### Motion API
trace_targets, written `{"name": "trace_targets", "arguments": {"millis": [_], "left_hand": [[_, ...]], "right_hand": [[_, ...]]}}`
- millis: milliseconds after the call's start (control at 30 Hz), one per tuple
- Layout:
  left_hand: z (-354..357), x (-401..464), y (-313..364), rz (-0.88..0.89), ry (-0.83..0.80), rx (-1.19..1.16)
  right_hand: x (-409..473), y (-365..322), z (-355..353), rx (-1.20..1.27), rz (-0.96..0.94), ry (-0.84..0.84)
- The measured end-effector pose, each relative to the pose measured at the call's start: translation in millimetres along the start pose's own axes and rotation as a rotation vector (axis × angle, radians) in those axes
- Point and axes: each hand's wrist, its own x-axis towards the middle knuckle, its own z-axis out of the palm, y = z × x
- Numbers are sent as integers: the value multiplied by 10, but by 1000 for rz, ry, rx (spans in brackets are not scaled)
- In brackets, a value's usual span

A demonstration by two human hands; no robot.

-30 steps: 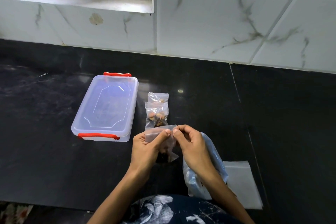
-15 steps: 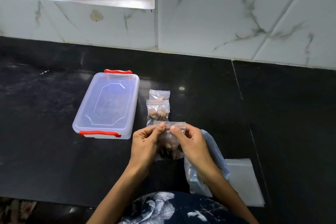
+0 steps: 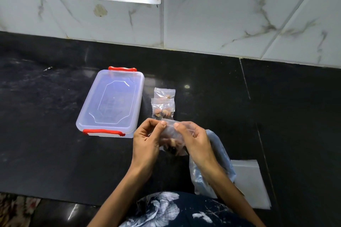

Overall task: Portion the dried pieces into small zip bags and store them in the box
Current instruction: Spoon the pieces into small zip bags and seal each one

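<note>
Black counter (image 3: 46, 134); at 6 o'clock, left hand (image 3: 147, 142), right hand (image 3: 193, 140) pinching light, limp zip bag (image 3: 170, 131) by seal.

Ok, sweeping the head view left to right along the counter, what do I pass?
Clear box with red handles → left hand → small zip bag pinched by both hands → right hand → large plastic bag → white sheet. The two filled bags behind overlap the hands, so they are omitted.
</note>
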Motion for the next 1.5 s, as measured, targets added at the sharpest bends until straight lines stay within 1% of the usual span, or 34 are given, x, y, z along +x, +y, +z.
{"name": "trace_targets", "arguments": {"millis": [100, 200, 300, 400, 500, 567, 733, 833, 933, 1000, 1100, 1233, 1300, 1400, 1500], "left_hand": [[8, -10, -15, 58, -15, 59], [-17, 9, -95, 97, -62, 142], [-49, 26, -175, 101, -106, 398], [-24, 51, -175, 148, -7, 439], [-12, 108, -158, 187, 107, 483], [-18, 130, -175, 202, 170, 500], [-33, 157, -193, 215, 310, 549], [-27, 173, -196, 212, 309, 571], [4, 162, -227, 217, 296, 579], [16, 163, -240, 213, 301, 580], [45, 180, -254, 187, 327, 561], [96, 206, -334, 30, 330, 525], [84, 213, -345, 3, 326, 510], [50, 252, -338, -33, 280, 449], [23, 295, -381, -80, 224, 420]], "right_hand": [[12, -10, 34, -66, -33, -6], [42, -75, 78, -39, -53, -23], [134, -86, 99, 54, -13, 5], [193, -82, 90, 129, 64, -23], [142, -50, 45, 58, 163, -165], [95, -10, 15, 31, 184, -211], [92, 38, -42, 95, 170, -126], [106, 4, -44, 64, 140, -116], [103, -1, -21, -69, 78, -114], [101, 20, -12, -137, 71, -118], [110, 75, 36, -197, 110, -73], [94, 203, 166, -229, 231, -23], [151, 252, 195, -235, 277, -6], [310, 281, 215, -252, 317, 30], [404, 238, 258, -344, 317, 60]]}}
